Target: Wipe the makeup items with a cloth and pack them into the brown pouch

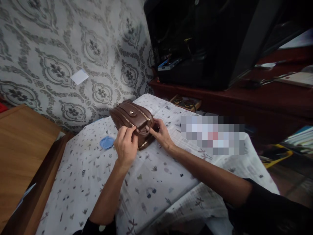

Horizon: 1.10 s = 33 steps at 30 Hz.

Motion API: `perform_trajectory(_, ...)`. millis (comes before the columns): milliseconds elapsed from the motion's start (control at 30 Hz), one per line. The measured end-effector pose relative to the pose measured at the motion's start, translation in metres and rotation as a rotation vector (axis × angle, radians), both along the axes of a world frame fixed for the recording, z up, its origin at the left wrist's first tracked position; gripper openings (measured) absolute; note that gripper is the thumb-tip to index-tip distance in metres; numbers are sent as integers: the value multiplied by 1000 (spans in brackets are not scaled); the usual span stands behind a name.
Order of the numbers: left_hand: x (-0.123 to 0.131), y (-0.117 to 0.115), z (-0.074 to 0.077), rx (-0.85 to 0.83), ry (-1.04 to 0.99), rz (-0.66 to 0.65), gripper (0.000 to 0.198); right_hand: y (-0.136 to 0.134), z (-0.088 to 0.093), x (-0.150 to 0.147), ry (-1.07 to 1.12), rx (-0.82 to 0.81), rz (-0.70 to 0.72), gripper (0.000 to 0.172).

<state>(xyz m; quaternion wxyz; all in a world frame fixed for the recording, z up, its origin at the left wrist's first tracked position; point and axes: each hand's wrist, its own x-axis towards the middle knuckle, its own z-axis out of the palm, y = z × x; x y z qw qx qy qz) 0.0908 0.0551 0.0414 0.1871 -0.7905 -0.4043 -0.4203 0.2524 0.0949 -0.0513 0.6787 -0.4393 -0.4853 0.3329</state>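
Note:
A brown leather-look bag (141, 118) with gold-toned zips and a round metal stud lies on the patterned cloth. My left hand (126, 143) is closed at its near end, thumb and forefinger pinched at the edge beside one zip. On the bag's right side, my right hand (161, 133) grips the near corner, its thumb by the small loop at the end. What the fingertips pinch exactly is partly hidden. To the left of my left hand, a crumpled light blue piece (107, 142) rests on the cloth.
The white printed cloth (97, 176) covers the table. Behind it stands a dark screen (195, 42) on a reddish-brown cabinet (207, 99), with a small open drawer (186, 102). A blurred-out item (212, 134) lies to the right. Wooden furniture (24, 147) borders the left side.

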Motion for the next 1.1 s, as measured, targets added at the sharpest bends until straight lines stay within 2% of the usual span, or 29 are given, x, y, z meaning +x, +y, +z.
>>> perform_trajectory(233,-2,2,-14,77,25,-93,22,-1,0,1,-7,7,2,60)
perform_trajectory(567,-4,0,-24,177,167,-72,27,-2,2,0,24,1,6,60)
perform_trajectory(767,-4,-3,-21,199,236,-52,27,-2,3,1,13,0,15,60)
perform_trajectory(900,2,-7,-17,210,296,14,23,-3,5,1,36,6,21,62)
perform_trajectory(1100,29,-6,-12,145,362,-24,39,-3,4,2,28,19,9,59)
